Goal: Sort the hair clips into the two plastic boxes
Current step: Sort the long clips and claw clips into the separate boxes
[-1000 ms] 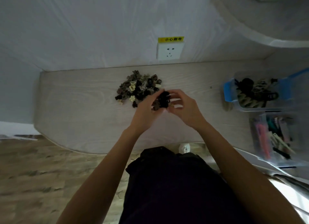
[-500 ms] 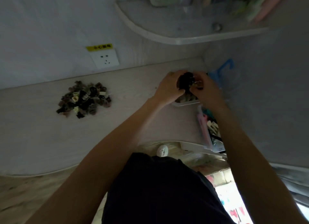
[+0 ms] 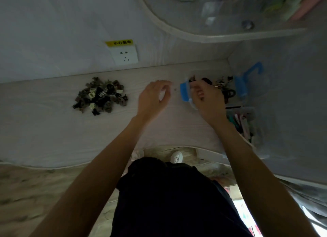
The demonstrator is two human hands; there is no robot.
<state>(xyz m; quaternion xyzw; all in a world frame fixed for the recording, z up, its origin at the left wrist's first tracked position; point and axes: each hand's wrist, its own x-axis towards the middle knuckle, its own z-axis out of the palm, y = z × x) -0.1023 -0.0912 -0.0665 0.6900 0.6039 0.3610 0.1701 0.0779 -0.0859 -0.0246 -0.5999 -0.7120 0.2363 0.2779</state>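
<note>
I see the left hand (image 3: pixel 153 97) over the tabletop (image 3: pixel 44 130), fingers loosely curled, empty. Right hand (image 3: pixel 206 97) at the blue-latched box (image 3: pixel 184 93) rim; can't tell its grip. Clip pile (image 3: pixel 100 96) sits well left; second box (image 3: pixel 247 123) nearer me.

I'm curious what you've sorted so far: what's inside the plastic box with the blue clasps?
Dark hair clips lie inside the box with blue clasps. The right hand covers its near left part, so whatever lies there is hidden.
</note>
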